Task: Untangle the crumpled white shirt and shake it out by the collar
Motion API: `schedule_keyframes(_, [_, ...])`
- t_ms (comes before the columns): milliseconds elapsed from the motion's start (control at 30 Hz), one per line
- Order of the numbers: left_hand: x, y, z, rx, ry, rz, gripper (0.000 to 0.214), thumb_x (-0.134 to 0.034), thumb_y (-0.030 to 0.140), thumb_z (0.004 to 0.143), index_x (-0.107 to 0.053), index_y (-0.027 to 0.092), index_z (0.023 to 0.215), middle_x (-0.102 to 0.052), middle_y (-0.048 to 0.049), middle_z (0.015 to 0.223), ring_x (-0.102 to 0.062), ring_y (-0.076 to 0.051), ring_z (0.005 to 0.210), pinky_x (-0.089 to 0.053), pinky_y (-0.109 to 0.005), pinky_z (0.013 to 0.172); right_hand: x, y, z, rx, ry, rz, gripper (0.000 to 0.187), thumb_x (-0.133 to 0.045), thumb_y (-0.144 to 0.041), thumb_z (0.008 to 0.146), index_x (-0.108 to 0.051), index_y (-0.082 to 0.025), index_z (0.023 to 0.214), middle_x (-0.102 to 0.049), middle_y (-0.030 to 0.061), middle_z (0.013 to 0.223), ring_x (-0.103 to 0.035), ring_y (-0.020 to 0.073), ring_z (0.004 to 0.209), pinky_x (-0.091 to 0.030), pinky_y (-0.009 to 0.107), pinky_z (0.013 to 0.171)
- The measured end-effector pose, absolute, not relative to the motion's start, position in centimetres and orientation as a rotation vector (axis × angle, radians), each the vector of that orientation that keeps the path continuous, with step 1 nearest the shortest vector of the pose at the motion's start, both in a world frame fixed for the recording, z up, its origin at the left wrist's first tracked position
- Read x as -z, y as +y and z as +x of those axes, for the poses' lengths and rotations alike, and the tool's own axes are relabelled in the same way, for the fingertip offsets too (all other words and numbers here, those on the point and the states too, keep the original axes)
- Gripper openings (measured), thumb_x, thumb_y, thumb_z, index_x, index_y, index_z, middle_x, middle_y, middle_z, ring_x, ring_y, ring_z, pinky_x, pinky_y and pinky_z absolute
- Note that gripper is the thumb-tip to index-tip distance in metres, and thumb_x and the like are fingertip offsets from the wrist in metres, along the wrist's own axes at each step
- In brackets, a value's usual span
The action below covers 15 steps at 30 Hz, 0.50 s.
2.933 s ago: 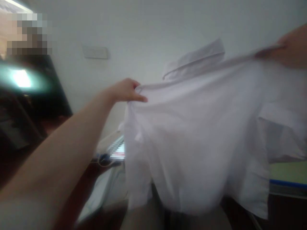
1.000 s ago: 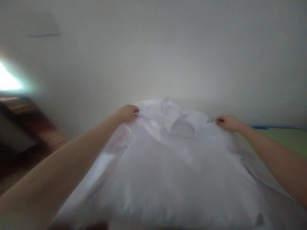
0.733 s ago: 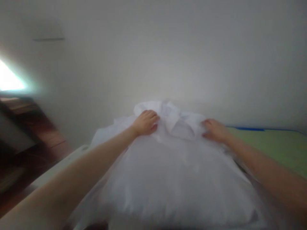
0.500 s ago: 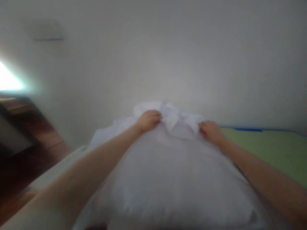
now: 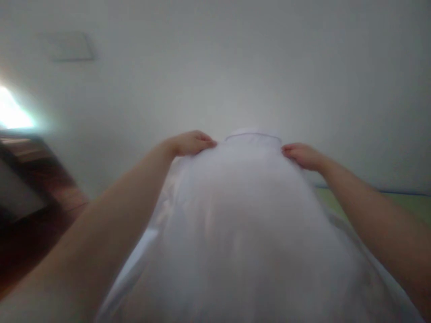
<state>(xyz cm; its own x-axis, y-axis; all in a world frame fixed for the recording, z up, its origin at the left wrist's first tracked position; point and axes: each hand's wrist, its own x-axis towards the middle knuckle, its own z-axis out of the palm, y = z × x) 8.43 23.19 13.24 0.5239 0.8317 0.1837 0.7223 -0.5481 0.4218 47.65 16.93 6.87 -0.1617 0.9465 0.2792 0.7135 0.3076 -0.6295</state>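
Observation:
A white collared shirt (image 5: pixel 249 224) is stretched out in front of me, its back toward the camera and its collar at the far end. My left hand (image 5: pixel 190 142) grips the shirt at the left shoulder beside the collar, fingers closed on the cloth. At the right shoulder my right hand (image 5: pixel 303 155) is closed on the fabric in the same way. The shirt is lifted at the collar end and slopes down toward me. The picture is blurred by motion.
A plain white wall (image 5: pixel 235 67) fills the background, with a pale plate (image 5: pixel 72 46) on it at the upper left. A green surface with a blue edge (image 5: pixel 397 199) shows at the right. Dark brown furniture (image 5: pixel 30 197) stands at the left.
Both hands have closed on the shirt's shoulders and raised the collar end, after pressing it down flat half a second ago. Earlier the shirt was held up in the air.

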Motion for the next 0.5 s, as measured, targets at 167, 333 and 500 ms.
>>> schedule_keyframes(167, [-9.0, 28.7, 10.2, -0.53, 1.381, 2.542, 0.041, -0.059, 0.056, 0.075, -0.072, 0.019, 0.085, -0.069, -0.0043, 0.077, -0.058, -0.016, 0.067, -0.043, -0.025, 0.062, -2.6, 22.5, 47.9, -0.485, -2.16, -1.69, 0.025, -0.053, -0.038, 0.08, -0.066, -0.017, 0.081, -0.067, 0.0064, 0.084, -0.058, 0.0184, 0.075, -0.046, 0.029, 0.069])
schedule_keyframes(333, [-4.8, 28.7, 9.3, -0.585, 1.393, 2.562, 0.039, -0.057, 0.055, 0.076, -0.071, 0.019, 0.083, -0.068, -0.0038, 0.075, -0.056, -0.015, 0.066, -0.041, -0.024, 0.061, 1.9, 22.2, 49.8, -0.612, -2.062, -1.657, 0.038, -0.062, -0.051, 0.077, -0.065, -0.019, 0.098, -0.069, 0.0087, 0.097, -0.064, 0.0214, 0.082, -0.052, 0.031, 0.071])
schedule_keyframes(500, [-0.7, 26.9, 9.1, -0.711, 1.48, 2.532, 0.038, -0.056, 0.054, 0.077, -0.071, 0.019, 0.085, -0.063, -0.002, 0.065, -0.052, -0.013, 0.06, -0.039, -0.024, 0.058, 7.0, 17.5, 55.1, -1.008, -1.955, -1.624, 0.049, -0.075, -0.039, 0.064, -0.063, -0.022, 0.108, -0.069, 0.0064, 0.11, -0.067, 0.0245, 0.091, -0.056, 0.034, 0.079])
